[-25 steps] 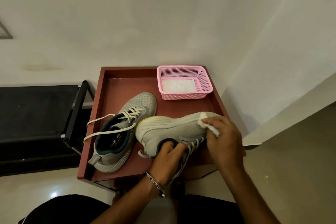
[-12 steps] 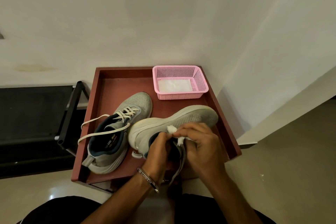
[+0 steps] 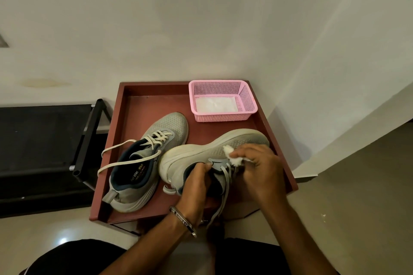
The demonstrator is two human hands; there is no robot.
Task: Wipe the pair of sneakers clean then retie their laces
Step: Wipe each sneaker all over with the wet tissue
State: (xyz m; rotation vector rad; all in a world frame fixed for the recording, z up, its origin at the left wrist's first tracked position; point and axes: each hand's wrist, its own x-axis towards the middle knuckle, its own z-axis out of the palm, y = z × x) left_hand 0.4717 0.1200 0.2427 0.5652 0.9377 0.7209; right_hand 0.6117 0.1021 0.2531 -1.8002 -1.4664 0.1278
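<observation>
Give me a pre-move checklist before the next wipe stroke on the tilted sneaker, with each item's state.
1. Left hand grips the collar of the tilted sneaker, steadying it: ok.
2. Right hand pinches the white wipe against the upper: ok.
3. Tilted sneaker rests within the red tray: ok.
4. Its loose lace hangs clear of the wipe: ok.
5. Other sneaker upright, laces untied, out of the way: ok.
6. Spare wipes in the pink basket: something white inside; cannot tell what.
</observation>
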